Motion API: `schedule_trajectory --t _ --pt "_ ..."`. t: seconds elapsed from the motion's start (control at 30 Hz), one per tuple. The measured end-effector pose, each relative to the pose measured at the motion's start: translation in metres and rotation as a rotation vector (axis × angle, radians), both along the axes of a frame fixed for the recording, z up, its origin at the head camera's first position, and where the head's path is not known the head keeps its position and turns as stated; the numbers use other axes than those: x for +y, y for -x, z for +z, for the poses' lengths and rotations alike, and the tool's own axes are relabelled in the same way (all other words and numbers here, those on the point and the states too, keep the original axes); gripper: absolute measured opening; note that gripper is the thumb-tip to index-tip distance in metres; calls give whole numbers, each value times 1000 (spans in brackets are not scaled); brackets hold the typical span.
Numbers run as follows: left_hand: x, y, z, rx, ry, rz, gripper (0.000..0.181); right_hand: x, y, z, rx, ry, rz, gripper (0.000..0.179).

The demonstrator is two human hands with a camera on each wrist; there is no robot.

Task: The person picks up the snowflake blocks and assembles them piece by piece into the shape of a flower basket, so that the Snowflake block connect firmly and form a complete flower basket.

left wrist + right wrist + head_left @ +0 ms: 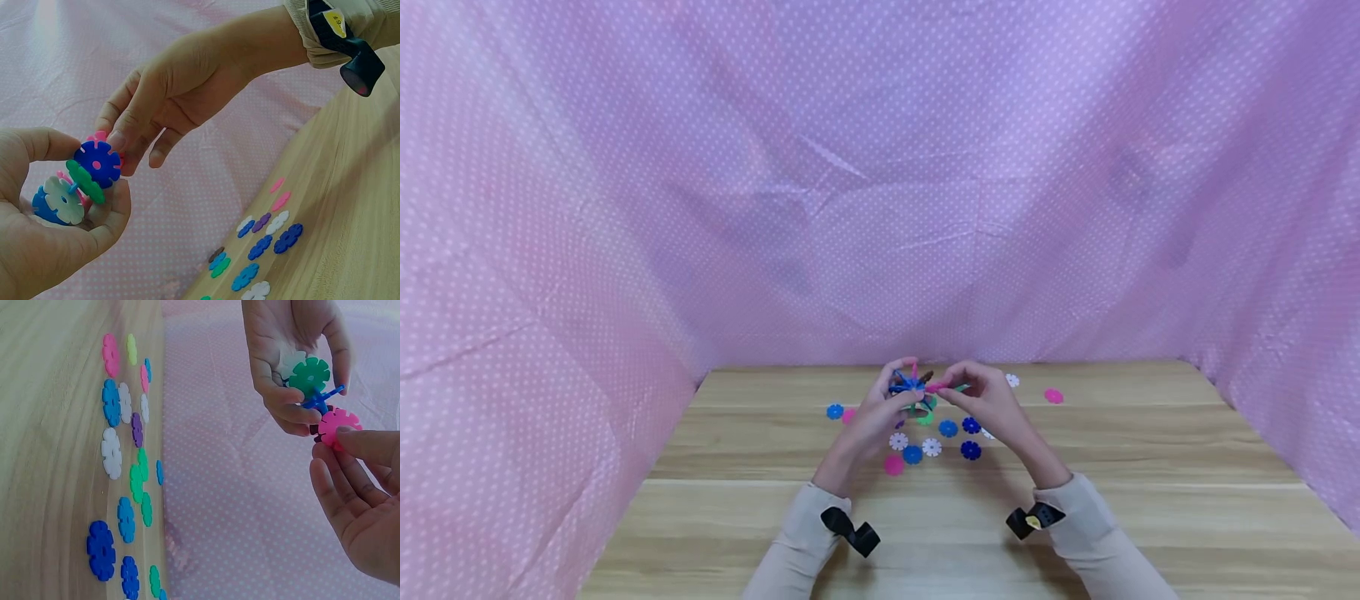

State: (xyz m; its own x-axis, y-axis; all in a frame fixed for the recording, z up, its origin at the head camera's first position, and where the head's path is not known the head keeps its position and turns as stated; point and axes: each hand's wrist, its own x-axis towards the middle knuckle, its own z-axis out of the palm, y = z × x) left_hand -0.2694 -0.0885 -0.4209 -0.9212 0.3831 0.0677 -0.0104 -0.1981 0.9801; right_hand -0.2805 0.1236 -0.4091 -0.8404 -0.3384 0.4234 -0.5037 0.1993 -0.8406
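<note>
Above the table, my left hand grips a cluster of interlocked plastic snowflake discs in several colours. In the left wrist view the cluster shows a dark blue disc, a green disc and a white disc. My right hand pinches a pink snowflake disc between thumb and fingers. That pink disc meets the blue part of the cluster at its edge; whether their slots are engaged I cannot tell. The left fingers curl round the cluster and hide some of it.
Loose discs lie scattered on the wooden table, among them a white disc, a dark blue disc and a pink disc. A pink dotted cloth hangs behind the table and at both sides.
</note>
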Motion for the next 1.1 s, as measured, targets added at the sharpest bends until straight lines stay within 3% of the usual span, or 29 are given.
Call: schedule_trajectory --t 0.27,0.53,0.83,1.1 --pt "0 1 0 2 8 -12 57 -3 -2 0 39 -39 -52 8" --pt "1 0 0 23 23 -67 63 -2 -2 -2 121 -38 -79 9" --pt "1 -5 5 23 -61 -131 59 1 -7 3 205 59 -31 9" --pt "3 -8 7 25 -81 -158 59 -1 -11 8 300 6 -22 12"
